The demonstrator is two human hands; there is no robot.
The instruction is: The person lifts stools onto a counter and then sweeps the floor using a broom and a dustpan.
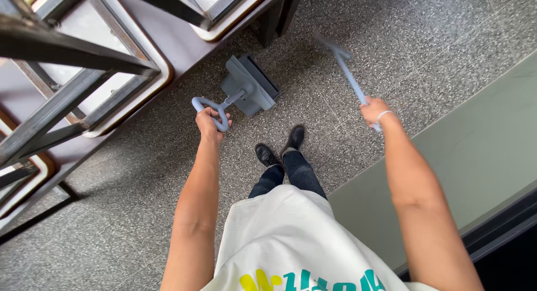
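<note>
Two tools fill your hands. Your left hand (211,123) is clenched around the looped grip of a grey long-handled dustpan (249,85); the short stem runs up and to the right from your knuckles to the pan, which rests on the speckled floor (140,179) just beyond your fingers, its open mouth turned to the right. Your right hand (373,111) is wrapped tight around the pale blue handle of a broom (342,64), and the stick slants up and to the left from your fist, blurred toward its far end. Between your hands and nearer your body are your two black shoes (279,148). Beyond and to the left of your left hand, upturned chairs (100,61) rest on a dark tabletop (168,39).
</note>
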